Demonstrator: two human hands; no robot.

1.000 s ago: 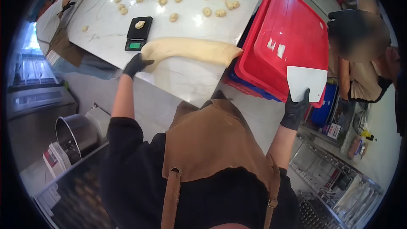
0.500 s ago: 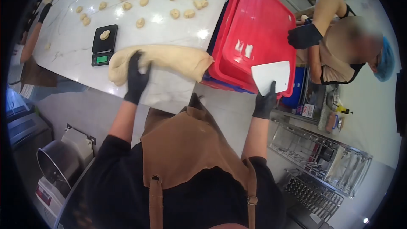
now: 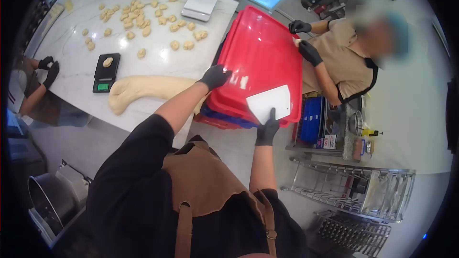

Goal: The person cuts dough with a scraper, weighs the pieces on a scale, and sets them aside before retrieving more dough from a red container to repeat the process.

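The left hand [image 3: 215, 76] has come off the long dough log [image 3: 143, 91] and now rests at the near-left edge of the red tray [image 3: 263, 52], its grip closing on the rim. Half a second ago the same gloved hand was pressed flat on the dough, so attention has moved from the dough to the tray stack. The log lies where it was on the white bench [image 3: 71, 81], its right end just beside the tray. The right hand [image 3: 267, 131] keeps its grip clamped on the white scraper [image 3: 270, 102] (thumb on top), held over the tray's near edge. Beyond the log sit a small black scale [image 3: 105, 72] bearing one dough piece and many cut pieces [image 3: 143, 19]. A co-worker's gloved hands [image 3: 306, 43] work at the tray's far side.
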